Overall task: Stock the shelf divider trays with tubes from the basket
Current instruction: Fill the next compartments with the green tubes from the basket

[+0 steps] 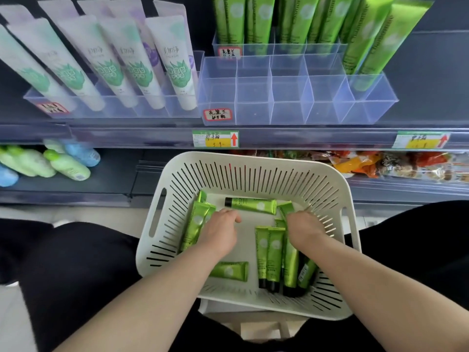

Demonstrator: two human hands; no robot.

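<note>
Careful, the right hand's [303, 228] fingers [295, 216] curl round a tube [284, 209] in the basket [253, 161], left hand [220, 233] I can't tell, so a sloppy lift could drop it before the trays [253, 102].

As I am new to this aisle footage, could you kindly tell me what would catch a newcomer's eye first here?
The white slotted basket low in the centre stands out, strewn with bright green tubes, with the left hand and right hand both in among them. On the shelf above it, the clear divider tray stands mostly bare, with tall green tubes only at its right end.
</note>
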